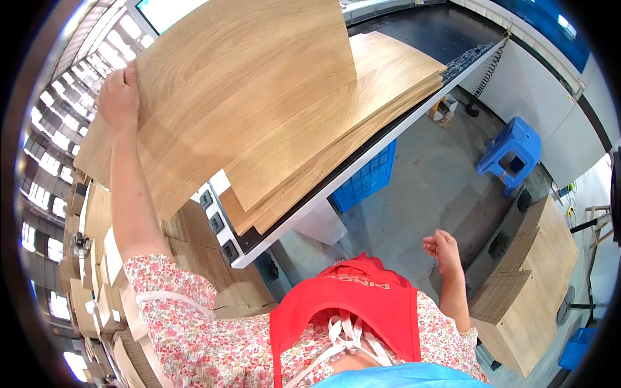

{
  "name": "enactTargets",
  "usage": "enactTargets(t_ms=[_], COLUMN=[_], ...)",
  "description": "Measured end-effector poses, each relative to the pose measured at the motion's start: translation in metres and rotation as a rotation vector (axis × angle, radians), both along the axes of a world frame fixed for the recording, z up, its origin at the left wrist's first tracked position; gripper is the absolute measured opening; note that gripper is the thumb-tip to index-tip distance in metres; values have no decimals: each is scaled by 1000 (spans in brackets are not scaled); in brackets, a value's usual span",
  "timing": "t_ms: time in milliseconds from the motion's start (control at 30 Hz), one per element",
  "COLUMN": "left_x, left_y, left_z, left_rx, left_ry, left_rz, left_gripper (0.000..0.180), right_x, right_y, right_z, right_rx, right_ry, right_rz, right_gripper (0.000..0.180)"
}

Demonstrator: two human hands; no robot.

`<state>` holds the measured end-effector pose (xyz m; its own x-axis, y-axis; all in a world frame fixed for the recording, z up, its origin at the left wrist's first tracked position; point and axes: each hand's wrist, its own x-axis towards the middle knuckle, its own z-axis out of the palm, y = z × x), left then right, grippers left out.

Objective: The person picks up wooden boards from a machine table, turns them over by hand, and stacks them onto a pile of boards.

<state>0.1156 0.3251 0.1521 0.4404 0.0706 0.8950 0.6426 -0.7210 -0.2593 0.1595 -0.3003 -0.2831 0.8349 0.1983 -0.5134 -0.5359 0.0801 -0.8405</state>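
Observation:
A large wood-grain panel (246, 64) is tilted up above the table, its far left edge gripped by my left hand (119, 98). My left arm is stretched out, with the fingertips partly hidden by the panel. Beneath the panel lies a stack of similar wood-grain panels (388, 61), set slightly askew on the dark machine table (446, 32). My right hand (444, 251) hangs in the air to the right of my body, over the floor and apart from the table. Its fingers are curled closed, and nothing shows in them.
A blue crate (367, 178) stands under the table edge. Across the grey floor is a blue plastic stool (513, 155). Another stack of wood panels (527, 284) stands at the lower right. More boards (217, 258) are piled at my left, beside the table end.

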Motion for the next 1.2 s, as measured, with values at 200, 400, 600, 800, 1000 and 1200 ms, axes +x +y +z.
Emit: enactTargets(t_ms=[200,400,600,800,1000,1200], left_x=[17,16,7,33,7,0], left_y=[7,18,22,6,3,-25], left_z=[-5,-15,-21,-12,-19,-19], left_rx=[-42,75,133,139,78,200], left_ry=[-101,-224,-360,-465,-470,-556], left_rz=[20,-67,-199,-217,-227,-310], left_gripper=[41,35,25,28,31,34], right_x=[-23,-21,-19,23,38,38], right_y=[12,36,51,23,25,50], right_z=[-25,-31,-31,-77,-93,-47], right_rx=[-20,-65,-27,-271,102,-194], right_ry=[108,62,-16,-332,-136,-163], right_rz=[-32,1,67,296,340,485], right_gripper=[29,31,25,23,22,24])
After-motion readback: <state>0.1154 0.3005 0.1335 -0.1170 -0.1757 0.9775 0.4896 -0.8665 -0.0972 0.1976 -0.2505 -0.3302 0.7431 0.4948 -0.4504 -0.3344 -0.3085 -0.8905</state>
